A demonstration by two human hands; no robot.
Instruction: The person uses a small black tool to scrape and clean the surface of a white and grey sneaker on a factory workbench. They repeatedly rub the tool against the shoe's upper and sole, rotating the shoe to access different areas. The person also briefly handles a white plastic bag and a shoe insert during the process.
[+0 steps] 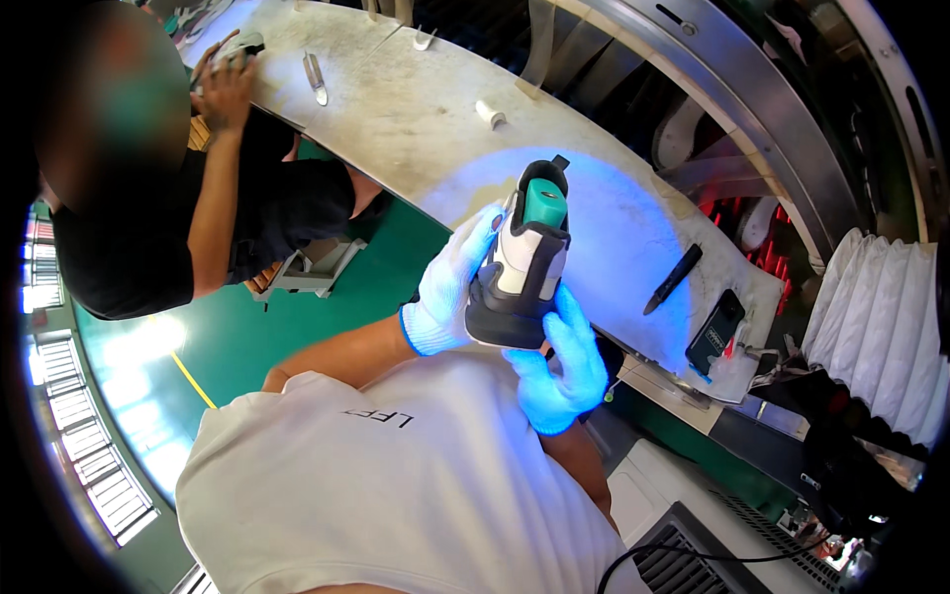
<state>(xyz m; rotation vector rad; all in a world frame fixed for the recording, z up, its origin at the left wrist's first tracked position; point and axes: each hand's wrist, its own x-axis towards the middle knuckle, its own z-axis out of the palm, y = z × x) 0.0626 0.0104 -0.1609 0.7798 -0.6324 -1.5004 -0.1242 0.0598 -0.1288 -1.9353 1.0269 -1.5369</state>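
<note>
A white and dark grey shoe (539, 262) with a green last (545, 203) inside is held up over the near edge of the workbench, its heel toward me. My left hand (454, 282), in a white knit glove with a blue cuff, grips it from the left side. On the lower right, my right hand (564, 366), gloved too and lit blue, has its fingers against the shoe's side and its thumb by the sole. Part of the fingertips is hidden by the shoe. Blue light falls on the bench behind.
On the pale workbench (396, 119) lie a black pen-like tool (673, 279), a phone (714, 329), a small white piece (490, 115) and a knife-like tool (315, 79). A rack with metal rails (732, 69) runs behind. Another person (129, 218) works at the left.
</note>
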